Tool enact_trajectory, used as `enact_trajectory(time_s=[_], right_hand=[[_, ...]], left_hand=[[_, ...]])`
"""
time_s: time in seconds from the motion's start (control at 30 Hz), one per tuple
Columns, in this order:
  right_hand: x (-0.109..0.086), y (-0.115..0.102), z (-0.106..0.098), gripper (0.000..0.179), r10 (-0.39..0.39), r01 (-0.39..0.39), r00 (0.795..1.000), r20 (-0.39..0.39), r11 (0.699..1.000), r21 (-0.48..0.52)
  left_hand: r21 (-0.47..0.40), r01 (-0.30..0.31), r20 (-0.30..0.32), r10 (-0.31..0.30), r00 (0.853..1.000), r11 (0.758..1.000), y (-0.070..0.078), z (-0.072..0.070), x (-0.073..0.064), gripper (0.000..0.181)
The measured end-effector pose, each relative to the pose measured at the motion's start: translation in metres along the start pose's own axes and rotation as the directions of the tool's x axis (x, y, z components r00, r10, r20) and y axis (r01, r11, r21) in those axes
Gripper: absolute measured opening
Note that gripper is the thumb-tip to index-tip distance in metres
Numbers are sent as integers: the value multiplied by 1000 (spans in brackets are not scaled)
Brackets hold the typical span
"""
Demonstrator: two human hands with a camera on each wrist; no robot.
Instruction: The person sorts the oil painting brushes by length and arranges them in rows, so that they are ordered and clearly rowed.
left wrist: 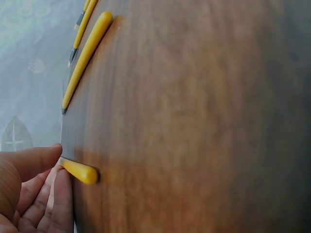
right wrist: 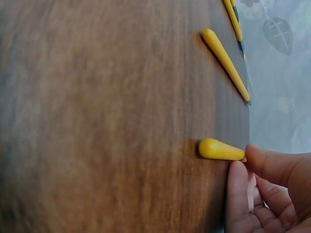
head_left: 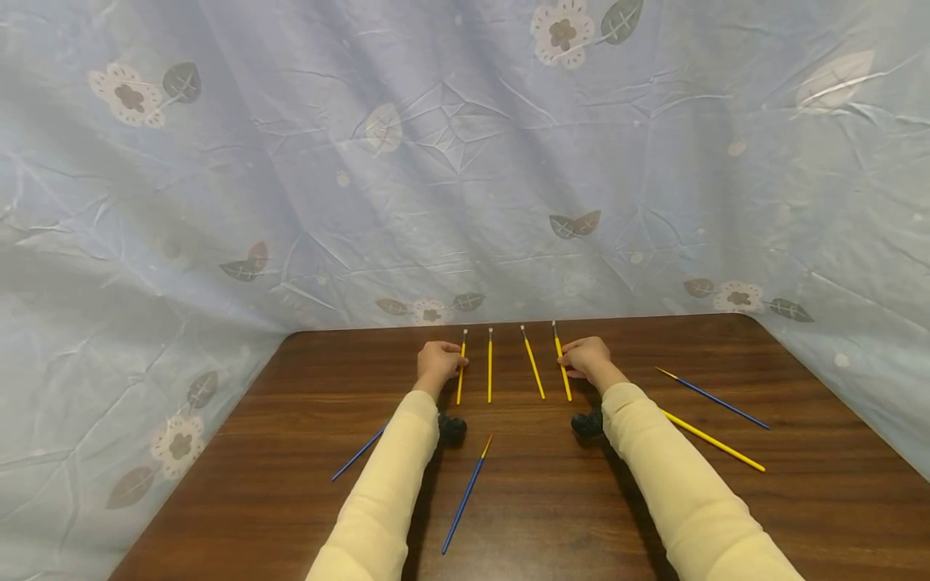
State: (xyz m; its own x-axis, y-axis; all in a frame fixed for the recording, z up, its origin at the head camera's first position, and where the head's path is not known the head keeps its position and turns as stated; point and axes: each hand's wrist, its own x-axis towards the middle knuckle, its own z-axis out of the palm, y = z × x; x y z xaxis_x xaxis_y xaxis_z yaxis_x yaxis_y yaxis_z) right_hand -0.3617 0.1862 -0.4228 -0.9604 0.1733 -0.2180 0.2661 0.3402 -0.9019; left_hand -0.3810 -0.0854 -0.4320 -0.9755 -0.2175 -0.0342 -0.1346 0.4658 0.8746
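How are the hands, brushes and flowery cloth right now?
Left hand: pinching a brush
Right hand: pinching a brush
First yellow brush from left: pinched
Second yellow brush: untouched
Third yellow brush: untouched, slanted
Fourth yellow brush: pinched
Fifth yellow brush: lying, partly hidden
Left blue brush: lying, partly hidden
Middle blue brush: untouched
Right blue brush: untouched
Flowery cloth: hanging, creased

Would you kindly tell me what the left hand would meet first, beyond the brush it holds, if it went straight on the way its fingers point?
The left hand, pinching the leftmost yellow brush, would likely meet the next yellow brush to its right first, though depth is hard to judge.
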Motion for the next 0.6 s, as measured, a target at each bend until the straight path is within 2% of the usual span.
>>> enact_trajectory(time_s=[0.33, 0.6], right_hand=[[2, 0, 0, 31, -4, 4, 1000, -2, 1000, -20], [-6, -4, -7, 36, -30, 29, 998, 63, 999, 16]], left_hand=[[-48, -13, 23, 15, 1000, 999, -3, -1, 1, 20], [-81, -23, 25, 25, 999, 996, -5, -3, -1, 17]])
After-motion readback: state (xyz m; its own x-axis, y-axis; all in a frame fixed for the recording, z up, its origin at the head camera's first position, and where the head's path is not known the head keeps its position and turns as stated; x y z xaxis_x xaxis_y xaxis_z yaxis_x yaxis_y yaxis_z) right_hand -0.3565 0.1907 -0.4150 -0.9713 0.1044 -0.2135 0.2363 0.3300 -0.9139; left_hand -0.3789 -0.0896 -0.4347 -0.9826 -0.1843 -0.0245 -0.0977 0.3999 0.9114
